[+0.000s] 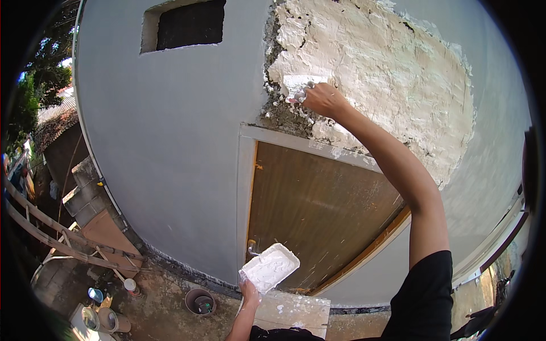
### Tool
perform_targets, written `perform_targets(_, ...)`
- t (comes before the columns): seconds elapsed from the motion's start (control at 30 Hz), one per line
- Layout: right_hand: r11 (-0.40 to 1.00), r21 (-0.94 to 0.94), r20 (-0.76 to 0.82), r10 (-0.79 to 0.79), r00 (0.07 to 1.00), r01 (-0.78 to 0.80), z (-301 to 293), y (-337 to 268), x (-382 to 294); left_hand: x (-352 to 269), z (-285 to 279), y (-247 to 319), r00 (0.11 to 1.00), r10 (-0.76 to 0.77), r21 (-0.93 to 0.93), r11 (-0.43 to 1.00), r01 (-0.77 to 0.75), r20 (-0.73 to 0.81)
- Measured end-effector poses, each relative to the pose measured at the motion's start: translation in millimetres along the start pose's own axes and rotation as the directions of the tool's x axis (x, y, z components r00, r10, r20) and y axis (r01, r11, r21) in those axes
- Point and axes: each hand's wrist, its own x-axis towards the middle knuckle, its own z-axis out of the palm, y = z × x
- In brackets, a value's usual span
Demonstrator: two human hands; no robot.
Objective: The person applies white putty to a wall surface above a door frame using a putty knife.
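My right hand (320, 99) grips a wide putty knife (300, 83) coated in white plaster. Its blade lies against the left edge of a rough cream-white plaster patch (384, 81) on the wall, above the door frame. Beside the blade runs a strip of bare dark masonry (290, 117) with white crumbs on it. Low in front of me, my left hand (250, 293) holds a rectangular tray (294, 255) by its near left end. White wet plaster (271, 268) fills the tray.
A brown wooden door (315, 204) stands below the patch, in a grey frame (245, 170). The grey wall (170, 140) has a small opening (190, 25). On the ground are a bucket (200, 302), several containers and a board (294, 307). A wooden ladder (64, 238) leans at left.
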Motion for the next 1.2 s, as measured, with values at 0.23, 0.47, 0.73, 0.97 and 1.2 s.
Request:
perform_targets(0.23, 0.91, 0.24, 0.082, 0.327, 0.941, -0.337, -60.5, 23.1, -1.0, -4.3, -3.4, 5.4, 0.999, 0.021, 0.006, 1.0, -0.022, 0.025)
perform_targets(0.47, 0.874, 0.39, 0.016, 0.308, 0.951, -0.289, -52.7, 102.6, 65.1, -13.9, 12.1, 19.5, 1.0, 0.014, 0.092, 0.996, -0.012, -0.017)
perform_targets(0.73, 0.819, 0.323, -0.091, 0.525, 0.846, -0.474, -60.4, 129.6, 116.6, 23.7, -38.0, -18.8, 0.988, 0.004, 0.022, 1.0, 0.0, -0.153)
perform_targets(0.97, 0.737, 0.295, -0.205, 0.671, 0.713, -0.608, -77.3, 166.6, 118.7, 49.4, -62.5, -34.7, 0.996, 0.014, 0.046, 0.999, -0.01, -0.085)
perform_targets(1.2, 0.866, 0.25, -0.421, 0.499, 0.757, -0.432, -107.8, 158.1, 107.8, 22.9, -24.1, -6.6, 0.985, 0.035, 0.077, 0.997, -0.023, -0.168)
